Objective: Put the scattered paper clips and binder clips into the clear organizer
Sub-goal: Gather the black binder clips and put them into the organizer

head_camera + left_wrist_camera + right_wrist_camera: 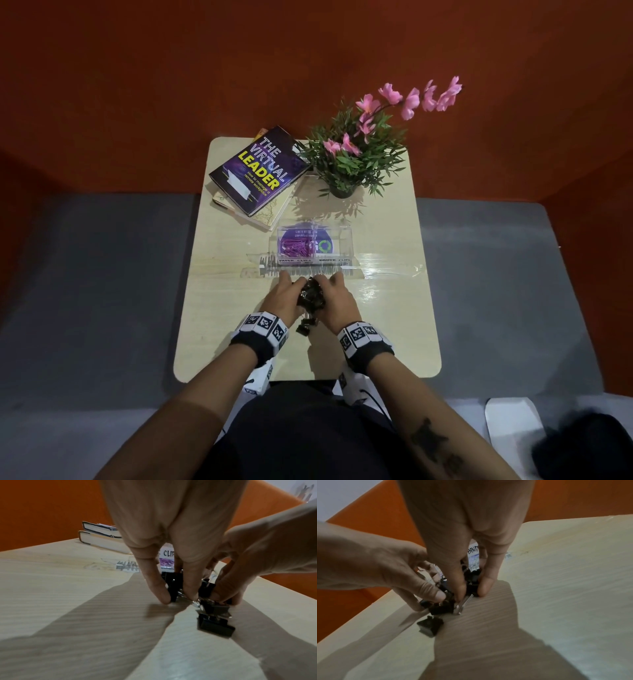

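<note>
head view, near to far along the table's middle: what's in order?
Loose binder clip → hands gathering a binder clip pile → organizer with purple paper clips → plant.

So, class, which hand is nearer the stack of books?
Left. The left hand is this side of the books, slightly right; the right hand lies farther right, across the binder clips.

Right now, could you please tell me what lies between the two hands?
A heap of black binder clips lies between the left hand and the right hand, which gather it from both sides, clearest in the head view.
</note>
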Motion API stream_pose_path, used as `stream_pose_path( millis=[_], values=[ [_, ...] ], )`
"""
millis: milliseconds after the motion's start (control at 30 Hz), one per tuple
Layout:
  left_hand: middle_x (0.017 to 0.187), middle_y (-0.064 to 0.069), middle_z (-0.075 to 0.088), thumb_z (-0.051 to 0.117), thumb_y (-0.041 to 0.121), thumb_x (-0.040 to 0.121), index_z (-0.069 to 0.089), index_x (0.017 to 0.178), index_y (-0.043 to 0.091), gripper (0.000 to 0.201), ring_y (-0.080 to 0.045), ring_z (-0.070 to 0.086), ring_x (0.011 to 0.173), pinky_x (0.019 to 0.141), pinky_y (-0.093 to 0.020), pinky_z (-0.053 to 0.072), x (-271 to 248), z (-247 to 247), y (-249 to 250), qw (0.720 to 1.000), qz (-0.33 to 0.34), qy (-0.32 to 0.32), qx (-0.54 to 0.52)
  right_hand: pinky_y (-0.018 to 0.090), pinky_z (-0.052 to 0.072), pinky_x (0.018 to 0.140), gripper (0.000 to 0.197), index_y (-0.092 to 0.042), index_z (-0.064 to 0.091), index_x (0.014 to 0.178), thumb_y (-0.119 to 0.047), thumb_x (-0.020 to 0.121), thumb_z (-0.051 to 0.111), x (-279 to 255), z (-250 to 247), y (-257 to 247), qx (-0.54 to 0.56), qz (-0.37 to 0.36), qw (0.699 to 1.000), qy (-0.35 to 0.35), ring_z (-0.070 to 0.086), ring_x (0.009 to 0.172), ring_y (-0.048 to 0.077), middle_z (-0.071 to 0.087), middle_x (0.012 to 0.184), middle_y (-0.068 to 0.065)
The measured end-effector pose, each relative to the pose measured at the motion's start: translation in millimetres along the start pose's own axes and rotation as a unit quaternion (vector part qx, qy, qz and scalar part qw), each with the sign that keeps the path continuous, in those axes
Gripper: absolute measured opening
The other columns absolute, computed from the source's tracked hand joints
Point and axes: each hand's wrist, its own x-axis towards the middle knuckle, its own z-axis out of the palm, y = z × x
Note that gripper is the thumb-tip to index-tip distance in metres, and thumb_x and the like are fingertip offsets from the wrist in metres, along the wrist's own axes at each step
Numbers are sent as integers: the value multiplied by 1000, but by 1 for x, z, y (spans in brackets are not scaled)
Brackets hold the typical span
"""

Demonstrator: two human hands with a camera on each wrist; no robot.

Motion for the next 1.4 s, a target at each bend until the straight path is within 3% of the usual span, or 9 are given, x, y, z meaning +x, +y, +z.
stream_pose_path(
  millis=[200, 333, 433, 533, 800, 967, 1067, 1233, 1400],
  values=[
    [109, -12, 42, 66, -3, 78, 53, 115, 21, 46, -34, 56, 85, 72, -41, 51, 2, -2, 3, 999, -4, 34, -9, 45, 55, 74, 40, -10, 58, 111, -8, 74, 73, 4, -7, 3, 28, 42, 999, 21, 62, 81, 40, 49, 115, 17],
    [112, -14, 47, 59, 1, 87, 59, 113, 17, 30, -33, 57, 83, 70, -37, 50, 2, -7, 1, 998, -1, 60, 4, 33, 49, 68, 20, -7, 67, 90, -2, 71, 72, 9, -12, 12, 32, 63, 997, 30, 63, 82, 36, 55, 103, 14],
    [109, -11, 51, 53, 2, 88, 64, 103, 17, 23, -23, 53, 76, 60, -29, 42, 3, -11, -3, 998, -6, 66, 3, 40, 55, 72, 54, -18, 54, 118, -16, 69, 78, 9, -15, 13, 29, 55, 998, 21, 62, 89, 37, 51, 116, 14],
    [109, -13, 51, 57, -2, 86, 66, 105, 18, 29, -30, 57, 82, 67, -31, 48, 3, -8, -4, 997, -4, 72, -1, 47, 57, 74, 92, -31, 36, 135, -33, 59, 87, 7, -14, 6, -25, 25, 999, -36, 55, 95, 32, 38, 123, 12],
    [96, -10, 51, 60, -6, 82, 73, 97, 15, 29, -27, 57, 83, 73, -32, 48, 0, -17, 0, 993, 8, 109, -51, 43, 56, 77, 49, -22, 59, 117, -9, 72, 75, 10, -12, 1, 32, 7, 999, 28, 63, 89, 34, 57, 111, 12],
    [93, -3, 55, 64, -4, 82, 73, 83, 22, 27, -20, 55, 87, 82, -37, 51, 3, -40, 20, 984, 32, 128, -119, 35, 59, 75, 32, -24, 67, 92, -20, 66, 85, 6, -23, 22, 155, 83, 981, 77, 68, 74, 17, 72, 81, 1],
    [99, -4, 60, 66, -1, 82, 72, 77, 29, 31, -24, 62, 88, 79, -43, 56, 21, -58, 44, 975, 41, 131, -173, 34, 60, 74, 35, -29, 65, 90, -30, 63, 87, 2, -29, 34, 206, 99, 970, 80, 69, 66, 13, 72, 68, 0],
    [106, -10, 59, 68, -1, 81, 74, 80, 27, 29, -29, 62, 94, 79, -44, 57, 64, -63, 77, 973, 35, 151, -174, 42, 61, 69, 39, -27, 66, 95, -3, 68, 79, -3, -52, 35, 256, 115, 952, 124, 63, 60, 16, 66, 62, 3],
    [122, -7, 59, 68, -5, 79, 74, 95, 33, 42, -27, 59, 103, 83, -38, 56, 68, -50, 69, 989, 0, 92, -116, 29, 57, 59, 35, -21, 62, 97, -2, 73, 78, 20, -84, 18, 271, 109, 938, 188, 63, 59, 15, 63, 65, -1]
  ],
)
